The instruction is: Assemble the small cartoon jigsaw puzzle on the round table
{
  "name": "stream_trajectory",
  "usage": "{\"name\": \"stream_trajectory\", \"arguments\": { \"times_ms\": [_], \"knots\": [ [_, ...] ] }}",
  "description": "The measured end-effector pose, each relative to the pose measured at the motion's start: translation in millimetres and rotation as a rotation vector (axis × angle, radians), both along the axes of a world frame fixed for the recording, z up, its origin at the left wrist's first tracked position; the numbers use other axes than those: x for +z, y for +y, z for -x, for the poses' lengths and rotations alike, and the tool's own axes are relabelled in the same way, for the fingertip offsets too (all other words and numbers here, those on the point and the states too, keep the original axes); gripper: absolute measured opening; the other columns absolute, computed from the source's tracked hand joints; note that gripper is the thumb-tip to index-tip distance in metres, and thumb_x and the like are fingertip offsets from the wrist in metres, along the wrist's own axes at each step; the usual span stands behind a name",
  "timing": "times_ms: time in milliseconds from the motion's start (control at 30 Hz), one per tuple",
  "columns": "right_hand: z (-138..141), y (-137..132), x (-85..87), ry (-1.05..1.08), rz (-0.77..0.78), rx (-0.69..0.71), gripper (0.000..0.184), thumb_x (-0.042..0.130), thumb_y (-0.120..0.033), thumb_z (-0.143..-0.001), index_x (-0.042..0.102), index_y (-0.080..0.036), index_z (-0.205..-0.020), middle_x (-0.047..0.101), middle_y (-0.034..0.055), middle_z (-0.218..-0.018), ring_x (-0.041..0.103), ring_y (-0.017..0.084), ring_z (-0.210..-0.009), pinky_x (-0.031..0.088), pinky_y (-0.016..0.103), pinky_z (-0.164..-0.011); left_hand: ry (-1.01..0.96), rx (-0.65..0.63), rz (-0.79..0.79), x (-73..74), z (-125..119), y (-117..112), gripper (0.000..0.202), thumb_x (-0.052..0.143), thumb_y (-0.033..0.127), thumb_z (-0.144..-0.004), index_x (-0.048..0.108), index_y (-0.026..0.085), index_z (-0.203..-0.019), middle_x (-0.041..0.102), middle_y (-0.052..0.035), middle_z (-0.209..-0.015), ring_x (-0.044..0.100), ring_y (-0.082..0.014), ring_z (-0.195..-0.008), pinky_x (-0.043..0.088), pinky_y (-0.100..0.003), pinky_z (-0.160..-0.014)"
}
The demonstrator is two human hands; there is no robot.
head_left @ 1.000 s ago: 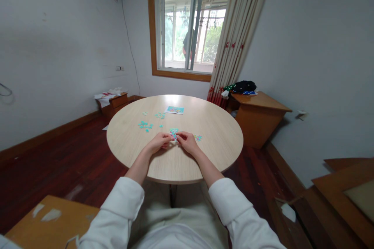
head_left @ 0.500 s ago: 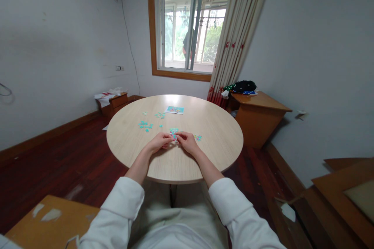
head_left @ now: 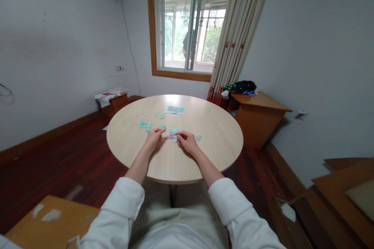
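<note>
On the round light-wood table (head_left: 210, 155) lies a small joined cluster of teal and pink puzzle pieces (head_left: 173, 134). My right hand (head_left: 187, 142) rests at its right edge, fingertips pinched on the cluster. My left hand (head_left: 153, 137) sits to the left of it, fingers curled near a single loose teal piece (head_left: 161, 127); what it holds, if anything, is hidden. More loose teal pieces (head_left: 145, 125) lie further left, and a few coloured ones (head_left: 198, 137) just right of my right hand.
A printed picture card (head_left: 174, 110) lies at the table's far side, with a few pieces (head_left: 159, 115) near it. A wooden cabinet (head_left: 257, 116) with dark cloth stands at the right, a low box (head_left: 113, 103) at the left wall, and a wooden surface (head_left: 49, 218) at bottom left.
My left hand has let go of the cluster and moved left and forward toward a loose teal piece. My right hand has stayed on the cluster.
</note>
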State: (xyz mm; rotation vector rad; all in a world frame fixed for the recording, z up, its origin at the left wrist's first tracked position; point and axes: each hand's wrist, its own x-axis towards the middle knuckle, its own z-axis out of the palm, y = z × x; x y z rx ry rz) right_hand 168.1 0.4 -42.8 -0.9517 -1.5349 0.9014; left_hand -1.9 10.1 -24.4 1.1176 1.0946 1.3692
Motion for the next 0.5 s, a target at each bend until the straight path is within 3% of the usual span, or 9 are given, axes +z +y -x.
{"name": "stream_trajectory", "arguments": {
  "times_ms": [133,367,500],
  "knots": [
    [-0.5,0.5,0.2,0.004,-0.004,-0.002,0.021,0.060,-0.037,-0.069,0.066,-0.017,-0.075,0.056,-0.0012,-0.054,0.050,0.010,-0.047,0.042,0.021,-0.043,0.017,0.142,-0.012,-4.8,5.4,6.4,0.032,0.071,0.039,-0.054,0.052,0.014,-0.057,0.031,0.0101,-0.035,0.027,-0.0026,-0.034,0.021,-0.018,-0.035],
    [-0.9,2.3,-1.7,-0.038,-0.030,-0.019,0.021,0.056,-0.035,-0.071,0.066,-0.017,-0.076,0.059,0.0000,-0.058,0.051,0.012,-0.050,0.042,0.024,-0.048,0.059,0.140,-0.037,-6.0,2.4,6.3,0.027,0.072,0.034,-0.054,0.057,0.012,-0.057,0.040,0.0069,-0.038,0.030,-0.0030,-0.034,0.023,-0.018,-0.034],
    [-2.6,1.3,0.3,-0.164,-0.163,-0.117,0.016,0.055,-0.030,-0.072,0.067,-0.018,-0.073,0.066,0.0029,-0.071,0.056,0.014,-0.064,0.046,0.028,-0.064,0.063,0.134,-0.045,-5.9,2.1,6.3,0.025,0.072,0.033,-0.054,0.058,0.012,-0.057,0.041,0.0061,-0.039,0.031,-0.0033,-0.035,0.024,-0.018,-0.034]
  ]
}}
